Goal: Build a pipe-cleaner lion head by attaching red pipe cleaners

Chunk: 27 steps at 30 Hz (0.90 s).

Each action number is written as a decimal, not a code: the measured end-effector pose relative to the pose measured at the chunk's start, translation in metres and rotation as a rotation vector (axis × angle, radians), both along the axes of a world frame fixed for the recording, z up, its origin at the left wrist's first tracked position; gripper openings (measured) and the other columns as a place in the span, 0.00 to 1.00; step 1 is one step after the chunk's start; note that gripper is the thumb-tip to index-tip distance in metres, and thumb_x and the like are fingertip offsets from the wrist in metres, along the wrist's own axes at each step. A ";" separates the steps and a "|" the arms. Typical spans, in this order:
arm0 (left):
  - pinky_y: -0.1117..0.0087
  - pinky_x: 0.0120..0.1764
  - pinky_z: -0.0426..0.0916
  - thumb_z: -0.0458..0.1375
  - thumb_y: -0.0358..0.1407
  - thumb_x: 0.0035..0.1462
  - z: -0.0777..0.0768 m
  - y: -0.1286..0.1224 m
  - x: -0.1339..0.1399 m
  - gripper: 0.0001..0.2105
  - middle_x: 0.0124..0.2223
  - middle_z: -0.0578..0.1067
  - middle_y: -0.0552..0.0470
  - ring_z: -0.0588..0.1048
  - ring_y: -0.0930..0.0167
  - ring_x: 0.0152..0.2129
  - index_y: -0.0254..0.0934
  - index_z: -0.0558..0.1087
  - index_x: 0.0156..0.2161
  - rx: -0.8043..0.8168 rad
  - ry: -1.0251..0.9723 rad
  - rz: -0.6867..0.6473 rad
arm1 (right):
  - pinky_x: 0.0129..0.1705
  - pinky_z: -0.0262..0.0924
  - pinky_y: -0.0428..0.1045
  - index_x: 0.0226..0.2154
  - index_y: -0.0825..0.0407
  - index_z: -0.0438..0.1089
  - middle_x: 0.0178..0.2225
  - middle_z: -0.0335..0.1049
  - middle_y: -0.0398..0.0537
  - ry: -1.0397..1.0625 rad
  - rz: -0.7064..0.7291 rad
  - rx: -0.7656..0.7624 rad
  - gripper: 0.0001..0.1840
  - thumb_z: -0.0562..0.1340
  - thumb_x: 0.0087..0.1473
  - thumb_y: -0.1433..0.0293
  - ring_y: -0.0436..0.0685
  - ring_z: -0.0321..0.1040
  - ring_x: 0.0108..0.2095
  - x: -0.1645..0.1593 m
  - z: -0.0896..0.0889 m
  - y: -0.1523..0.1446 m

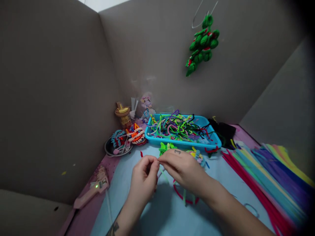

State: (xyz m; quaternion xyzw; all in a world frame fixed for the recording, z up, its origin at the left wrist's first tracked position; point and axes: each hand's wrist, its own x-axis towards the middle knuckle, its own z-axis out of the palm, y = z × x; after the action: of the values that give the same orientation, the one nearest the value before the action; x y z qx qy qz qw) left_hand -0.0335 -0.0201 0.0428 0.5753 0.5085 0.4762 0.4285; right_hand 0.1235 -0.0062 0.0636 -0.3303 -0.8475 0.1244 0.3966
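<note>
My left hand (145,173) is closed in a pinch, its thumb and forefinger pressed together. A red pipe cleaner end (141,154) pokes out behind its knuckles. Fingertip to fingertip with it, my right hand (182,165) also pinches; what lies between its fingers is too small and hidden to make out. Under the right hand, a red pipe cleaner ring (186,200) with pale green strands shows in part on the light blue table covering (204,216). Just behind the hands lie a bright green pipe cleaner figure (163,148) and a yellow and blue one (199,155), both partly covered.
A blue tray (182,143) of tangled pipe cleaners stands at the back. Left are a metal bowl (108,151), an orange and white craft piece (136,135), a lidded cup (123,114) and a pink glue gun (98,186). Pipe cleaner bundles (273,177) lie right. A green ornament (203,44) hangs above.
</note>
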 end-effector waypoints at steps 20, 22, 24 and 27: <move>0.73 0.34 0.72 0.56 0.25 0.56 -0.015 -0.006 -0.017 0.14 0.36 0.77 0.51 0.77 0.71 0.31 0.45 0.76 0.43 0.678 0.340 0.119 | 0.28 0.56 0.42 0.25 0.53 0.69 0.23 0.67 0.40 0.260 -0.068 -0.359 0.08 0.58 0.51 0.78 0.48 0.63 0.25 -0.014 -0.001 -0.001; 0.74 0.36 0.71 0.56 0.22 0.56 -0.017 -0.006 -0.018 0.15 0.36 0.77 0.51 0.76 0.72 0.32 0.43 0.75 0.44 0.710 0.374 0.118 | 0.28 0.56 0.42 0.24 0.53 0.68 0.23 0.66 0.40 0.277 -0.085 -0.360 0.08 0.58 0.50 0.78 0.48 0.63 0.25 -0.015 -0.002 -0.002; 0.74 0.37 0.71 0.55 0.21 0.56 -0.018 -0.005 -0.018 0.15 0.36 0.76 0.51 0.76 0.73 0.32 0.41 0.74 0.43 0.753 0.408 0.121 | 0.27 0.55 0.41 0.23 0.53 0.67 0.22 0.65 0.40 0.293 -0.097 -0.355 0.08 0.57 0.49 0.79 0.47 0.62 0.24 -0.018 -0.003 -0.002; 0.75 0.34 0.70 0.54 0.21 0.56 -0.016 -0.004 -0.015 0.12 0.34 0.75 0.51 0.75 0.74 0.29 0.37 0.73 0.42 0.804 0.439 0.138 | 0.27 0.53 0.42 0.22 0.53 0.66 0.21 0.64 0.39 0.316 -0.117 -0.339 0.09 0.57 0.48 0.80 0.47 0.60 0.23 -0.023 -0.008 -0.004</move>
State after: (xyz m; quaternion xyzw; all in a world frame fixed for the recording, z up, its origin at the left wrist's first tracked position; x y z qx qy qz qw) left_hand -0.0489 -0.0240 0.0264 0.7478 0.3992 0.5301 0.0208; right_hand 0.1006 -0.0101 0.0559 -0.4170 -0.7214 0.2919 0.4696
